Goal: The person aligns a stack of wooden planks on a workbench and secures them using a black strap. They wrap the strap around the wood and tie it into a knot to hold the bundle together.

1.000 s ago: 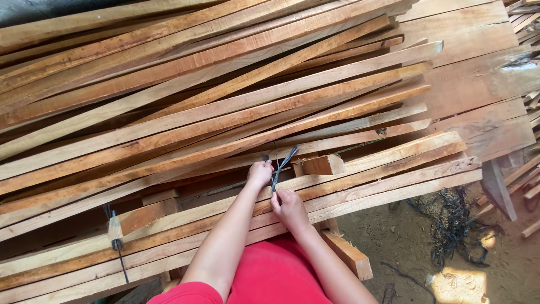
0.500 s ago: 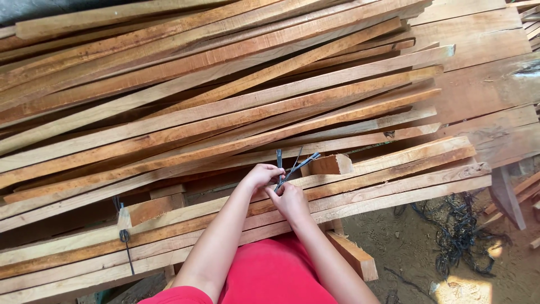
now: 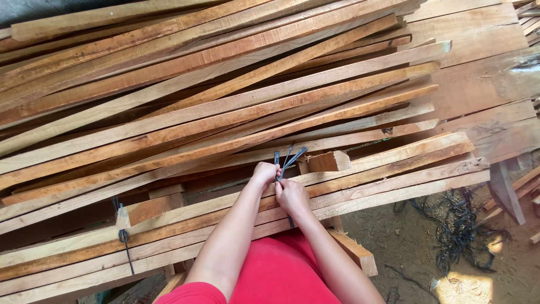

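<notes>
Dark strap ends stick up from a bundle of wooden slats, pinched between both hands. The left hand and right hand are each clenched on the strap, touching one another. Another dark tie binds the slats farther left. Where the strap runs beneath the hands is hidden.

**Support and load: timber stack on sandy ground**

Sandy ground, bare at lower right. Directly on it: a tangle of dark cord and a short wooden block set crosswise under the stack. Above the block, long wooden slats laid roughly parallel, slanting up to the right; wider planks at upper right.
</notes>
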